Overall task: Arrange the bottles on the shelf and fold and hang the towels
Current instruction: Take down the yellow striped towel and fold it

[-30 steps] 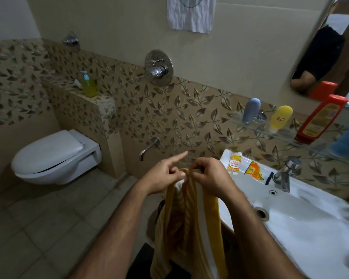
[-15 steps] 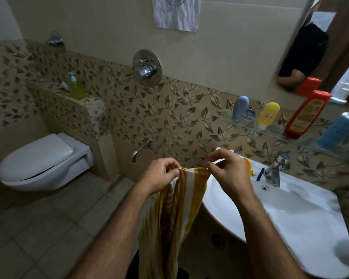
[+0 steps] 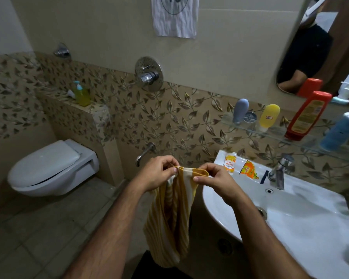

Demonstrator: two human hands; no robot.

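Both hands, left hand (image 3: pixel 156 173) at 9 o'clock and right hand (image 3: pixel 216 181) at 3, are pinching the striped towel (image 3: pixel 169 216) by its top hem, each grip grasping 1 corner, likely to align edges for folding.

Both forearms (image 3: pixel 117 228) bare to the frame's edge — dark clothing (image 3: pixel 149 266) shows below — no rings or watch visible

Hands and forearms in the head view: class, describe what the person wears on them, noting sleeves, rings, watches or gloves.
Both forearms are bare right up to the bottom edge of the picture; no sleeve shows. The left hand and right hand wear no gloves, and no ring, watch or bracelet can be seen on the fingers or wrists. The forearms carry visible hair. In the mirror, a dark short-sleeved top appears.
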